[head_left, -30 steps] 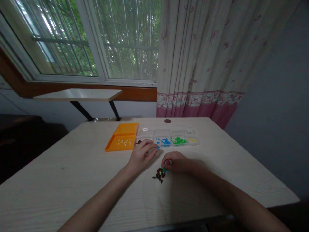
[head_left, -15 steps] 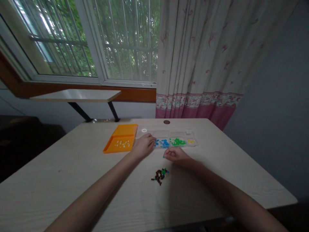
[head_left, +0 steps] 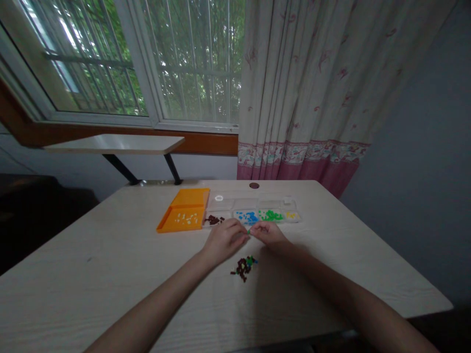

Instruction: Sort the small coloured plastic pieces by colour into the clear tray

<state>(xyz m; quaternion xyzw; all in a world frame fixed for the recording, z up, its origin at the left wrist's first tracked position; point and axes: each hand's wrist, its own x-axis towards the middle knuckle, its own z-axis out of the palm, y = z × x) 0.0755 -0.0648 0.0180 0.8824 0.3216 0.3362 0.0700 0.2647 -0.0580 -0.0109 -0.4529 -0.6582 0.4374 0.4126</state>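
Note:
My left hand (head_left: 225, 239) and my right hand (head_left: 269, 232) meet fingertip to fingertip just in front of the clear compartment box. Between the fingertips shows a tiny green block (head_left: 249, 232), pinched by my right hand. The left fingers are closed too, but what they hold, if anything, is too small to make out. On the table below the hands lies a loose pile of brown, green and other small blocks (head_left: 244, 268). The clear box (head_left: 246, 202) holds brown blocks (head_left: 213, 220), blue blocks (head_left: 247, 217), green blocks (head_left: 271, 215) and yellow blocks (head_left: 292, 215) in separate compartments.
An open orange case (head_left: 189, 197) with pale small pieces (head_left: 186, 218) stands left of the clear box. Behind it, a raised shelf (head_left: 121, 143) on black legs rises at the table's back left. The table (head_left: 110, 255) ends below the window and curtain.
My left hand has drawn back from the clear box, toward me and to the right, to meet my right hand. The brown blocks have come into sight. The right hand has barely moved.

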